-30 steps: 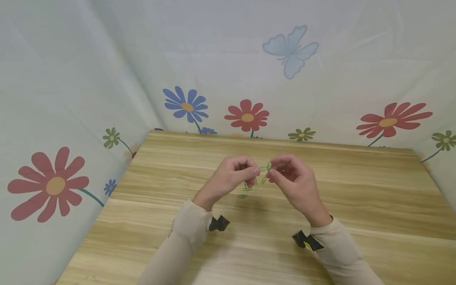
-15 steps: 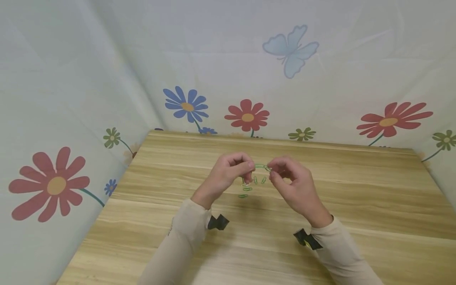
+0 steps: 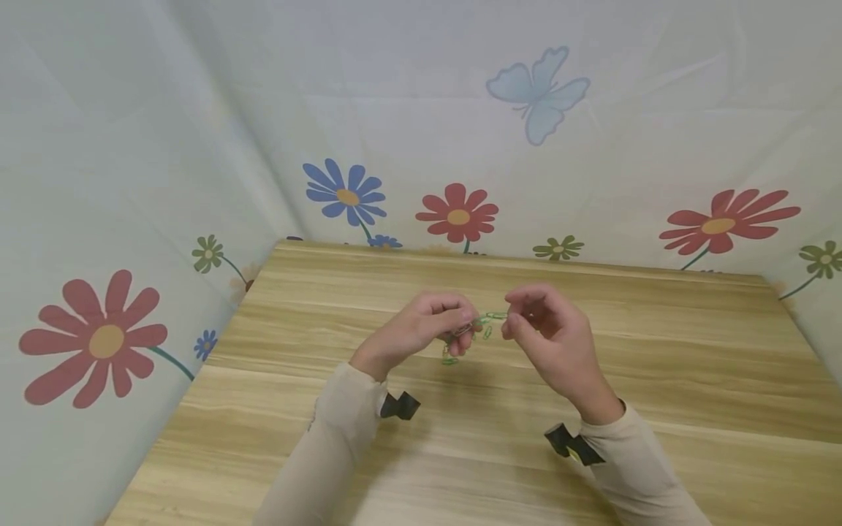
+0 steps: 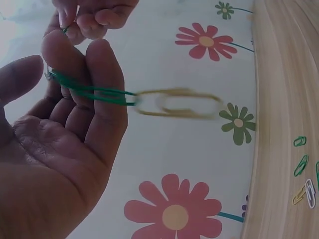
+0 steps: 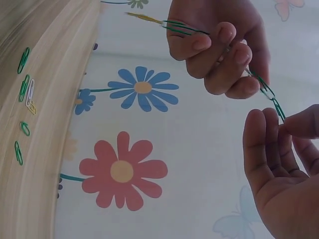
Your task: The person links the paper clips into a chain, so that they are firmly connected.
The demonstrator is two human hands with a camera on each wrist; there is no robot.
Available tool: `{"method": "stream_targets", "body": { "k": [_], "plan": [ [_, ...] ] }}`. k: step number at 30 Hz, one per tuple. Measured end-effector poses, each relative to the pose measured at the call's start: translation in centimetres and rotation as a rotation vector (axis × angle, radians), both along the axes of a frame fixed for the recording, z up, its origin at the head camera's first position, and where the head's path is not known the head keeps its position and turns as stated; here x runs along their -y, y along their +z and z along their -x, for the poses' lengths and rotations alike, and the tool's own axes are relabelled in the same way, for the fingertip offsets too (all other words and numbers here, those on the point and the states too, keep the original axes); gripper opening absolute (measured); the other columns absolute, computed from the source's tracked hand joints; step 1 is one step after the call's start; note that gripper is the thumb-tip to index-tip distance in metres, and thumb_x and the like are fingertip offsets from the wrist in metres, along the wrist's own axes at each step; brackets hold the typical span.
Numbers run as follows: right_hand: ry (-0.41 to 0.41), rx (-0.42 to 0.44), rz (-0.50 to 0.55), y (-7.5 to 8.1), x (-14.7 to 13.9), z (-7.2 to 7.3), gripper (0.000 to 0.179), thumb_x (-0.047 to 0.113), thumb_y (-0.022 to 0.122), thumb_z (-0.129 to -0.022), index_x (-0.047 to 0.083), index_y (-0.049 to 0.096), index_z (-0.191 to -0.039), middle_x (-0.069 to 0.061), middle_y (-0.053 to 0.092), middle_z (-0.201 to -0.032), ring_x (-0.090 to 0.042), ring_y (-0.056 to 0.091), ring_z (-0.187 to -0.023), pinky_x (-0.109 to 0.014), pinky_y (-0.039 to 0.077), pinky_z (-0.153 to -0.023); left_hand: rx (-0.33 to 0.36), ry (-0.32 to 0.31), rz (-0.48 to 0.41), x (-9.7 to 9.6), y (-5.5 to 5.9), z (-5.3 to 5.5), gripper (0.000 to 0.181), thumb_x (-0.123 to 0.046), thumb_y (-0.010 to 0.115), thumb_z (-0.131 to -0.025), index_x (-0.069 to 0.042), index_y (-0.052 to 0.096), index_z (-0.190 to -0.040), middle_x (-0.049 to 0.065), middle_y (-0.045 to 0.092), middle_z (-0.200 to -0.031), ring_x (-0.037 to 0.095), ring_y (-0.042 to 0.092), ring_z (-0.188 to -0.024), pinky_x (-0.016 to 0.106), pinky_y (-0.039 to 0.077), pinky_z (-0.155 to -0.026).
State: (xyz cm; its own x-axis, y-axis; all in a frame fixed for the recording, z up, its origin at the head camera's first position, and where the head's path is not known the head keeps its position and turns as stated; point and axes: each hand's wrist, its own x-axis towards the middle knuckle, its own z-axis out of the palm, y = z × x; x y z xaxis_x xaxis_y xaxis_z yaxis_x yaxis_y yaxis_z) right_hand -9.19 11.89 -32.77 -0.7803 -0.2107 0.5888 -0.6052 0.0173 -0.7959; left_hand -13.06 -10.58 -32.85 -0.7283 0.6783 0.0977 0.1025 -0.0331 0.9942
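A chain of linked paper clips runs between my two hands above the table. My left hand [image 3: 434,325] pinches its middle part between thumb and fingers. From that hand hang a green paper clip [image 4: 97,94] and a yellow paper clip [image 4: 179,103] linked to it, slightly blurred in the left wrist view. Towards my right hand [image 3: 552,336], the chain goes on with linked green paper clips [image 5: 266,88]. My right thumb and fingertips pinch the end green paper clip [image 5: 278,108]. Fingers hide the links inside the left grip.
Loose paper clips lie on the wooden table [image 3: 658,365] below the hands: several green ones [image 5: 23,60], a white one [image 5: 30,93] and a yellow one [image 5: 33,107]. A flower-printed curtain [image 3: 592,161] stands behind the table's far edge.
Both hands have dropped slightly, and my right hand has shifted a little rightward. The clip at my right fingertips stood upright a second ago and now lies nearly level.
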Motion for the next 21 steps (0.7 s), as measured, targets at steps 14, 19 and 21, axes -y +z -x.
{"method": "stream_targets", "body": {
  "k": [14, 19, 21],
  "plan": [
    [0.084, -0.099, 0.032, -0.2, 1.1, -0.4, 0.019, -0.022, 0.05, -0.09, -0.008, 0.058, -0.1, -0.017, 0.057, -0.087, -0.021, 0.059, -0.07, -0.025, 0.054, -0.062, -0.008, -0.063, -0.071, -1.4, -0.4, -0.5, 0.032, -0.022, 0.051, -0.106, 0.006, 0.064, -0.096, 0.008, 0.059, -0.073, 0.02, 0.054, -0.063, 0.028, 0.051, -0.062],
    [0.104, -0.171, 0.134, -0.5, 1.8, -0.5, 0.02, -0.026, 0.046, -0.089, -0.009, 0.054, -0.093, -0.019, 0.052, -0.088, -0.02, 0.055, -0.071, -0.025, 0.051, -0.062, 0.052, -0.078, -0.121, -1.6, -0.5, -0.6, 0.029, -0.018, 0.052, -0.105, 0.005, 0.062, -0.091, 0.004, 0.053, -0.069, 0.021, 0.04, -0.055, 0.029, 0.055, -0.064],
    [0.092, -0.178, 0.159, -0.6, 2.0, -0.5, 0.019, -0.026, 0.046, -0.089, -0.008, 0.054, -0.09, -0.019, 0.051, -0.087, -0.019, 0.054, -0.071, -0.024, 0.05, -0.063, 0.082, -0.082, -0.133, -1.7, -0.5, -0.7, 0.029, -0.017, 0.052, -0.104, 0.007, 0.061, -0.091, 0.003, 0.053, -0.069, 0.021, 0.039, -0.054, 0.029, 0.055, -0.063]
  ]
}}
